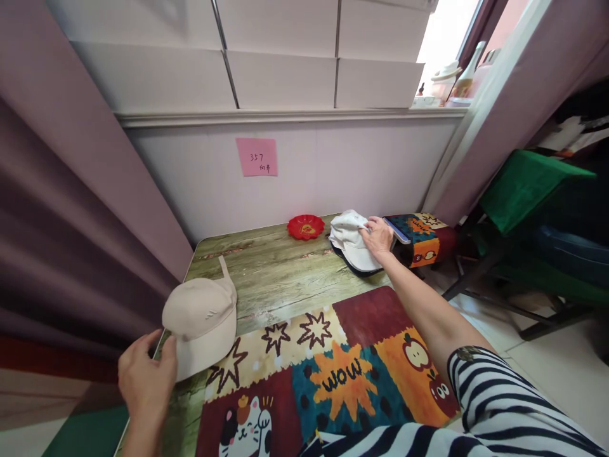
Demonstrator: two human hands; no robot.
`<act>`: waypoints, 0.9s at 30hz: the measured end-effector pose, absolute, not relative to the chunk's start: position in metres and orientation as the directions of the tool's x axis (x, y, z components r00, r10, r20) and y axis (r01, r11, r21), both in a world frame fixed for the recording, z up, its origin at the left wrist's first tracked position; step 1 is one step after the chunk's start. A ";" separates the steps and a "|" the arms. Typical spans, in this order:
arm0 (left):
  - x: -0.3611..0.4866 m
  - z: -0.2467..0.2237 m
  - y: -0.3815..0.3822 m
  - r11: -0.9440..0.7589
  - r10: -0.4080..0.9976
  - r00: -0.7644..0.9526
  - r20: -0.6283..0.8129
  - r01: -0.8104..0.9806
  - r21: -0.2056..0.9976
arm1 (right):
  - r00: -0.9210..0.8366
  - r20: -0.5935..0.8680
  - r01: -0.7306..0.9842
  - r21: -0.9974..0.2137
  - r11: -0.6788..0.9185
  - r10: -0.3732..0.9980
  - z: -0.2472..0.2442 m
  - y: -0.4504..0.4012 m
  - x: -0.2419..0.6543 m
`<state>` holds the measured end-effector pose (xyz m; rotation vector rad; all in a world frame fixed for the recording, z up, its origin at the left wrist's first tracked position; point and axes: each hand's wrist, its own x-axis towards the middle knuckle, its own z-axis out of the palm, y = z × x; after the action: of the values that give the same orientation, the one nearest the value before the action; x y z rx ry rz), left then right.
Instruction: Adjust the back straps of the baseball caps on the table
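A beige cap with small stripe marks and a loose back strap lies on the left side of the wood-patterned table. My left hand is at the table's left edge beside its brim, thumb and fingers apart and curved, holding nothing. At the back right, my right hand has its fingers closed on the side of a white cap. This white cap sits on top of a dark cap, of which only the brim edge shows.
A red scalloped dish stands near the wall. A colourful "WOW" mat covers the front of the table. Right of the caps are a phone-like flat object and a second patterned mat. A pink note is on the wall.
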<state>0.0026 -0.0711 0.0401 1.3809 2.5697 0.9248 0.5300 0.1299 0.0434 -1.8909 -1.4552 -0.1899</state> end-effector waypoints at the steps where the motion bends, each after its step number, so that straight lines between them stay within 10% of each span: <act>1: 0.008 0.044 -0.072 0.384 0.797 -0.571 0.194 0.729 0.567 | 0.360 0.563 0.867 -0.496 -0.044 0.744 0.052 0.126 0.532; 5: 0.044 0.050 -0.062 0.237 0.879 -0.475 0.051 0.527 0.816 | 0.410 0.685 0.730 -0.642 0.234 0.602 0.090 0.094 0.532; 9: 0.111 0.057 -0.054 0.117 0.989 -0.109 -0.104 0.123 0.985 | 0.334 0.541 0.445 -0.812 0.377 0.772 0.111 0.043 0.508; 16: 0.202 0.073 -0.029 0.456 0.888 0.282 -0.363 -0.431 0.779 | 0.149 0.308 0.087 -0.951 0.298 0.940 0.086 -0.031 0.444; 23: 0.206 0.121 -0.008 0.161 0.985 0.141 -0.098 -0.551 0.819 | 0.347 0.620 0.374 -0.779 0.503 0.704 0.034 -0.065 0.393; 27: 0.193 0.141 -0.027 0.099 0.964 0.266 0.007 -0.380 0.920 | -0.068 0.739 0.505 -0.553 0.662 0.670 0.004 -0.082 0.391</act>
<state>0.1926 -0.0270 0.1406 0.9947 0.7493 1.1460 0.3906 -0.0825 0.0040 -0.9567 -1.7208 0.1770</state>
